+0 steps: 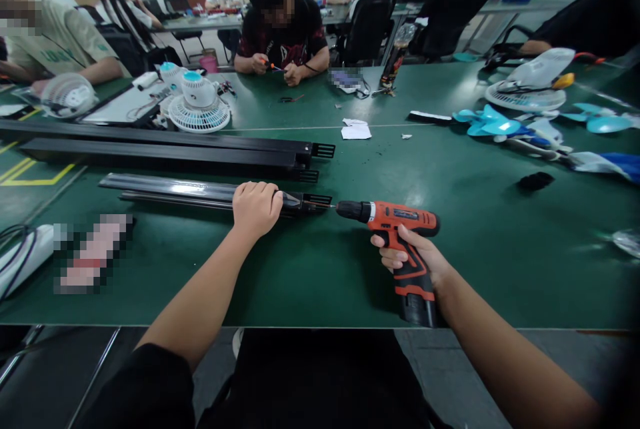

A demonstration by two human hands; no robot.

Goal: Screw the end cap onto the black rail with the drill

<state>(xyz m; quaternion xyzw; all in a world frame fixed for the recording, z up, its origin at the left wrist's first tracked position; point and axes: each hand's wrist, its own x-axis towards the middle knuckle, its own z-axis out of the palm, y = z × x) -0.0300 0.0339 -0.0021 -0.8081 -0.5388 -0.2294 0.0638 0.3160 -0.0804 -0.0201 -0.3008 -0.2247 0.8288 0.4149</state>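
My left hand (256,207) is closed over the right end of a long black metal rail (170,187) that lies flat on the green table (320,269). My right hand (411,257) grips the handle of an orange and black cordless drill (395,222). The drill lies level, its chuck pointing left, and its bit touches the rail's slotted end piece (316,202).
Two more long black rails (165,149) lie just behind the held one. White fan parts (199,109) stand at the back left, blue fan blades (493,125) at the right. A small black piece (535,181) and paper scraps (356,130) lie mid-table. Other people sit across.
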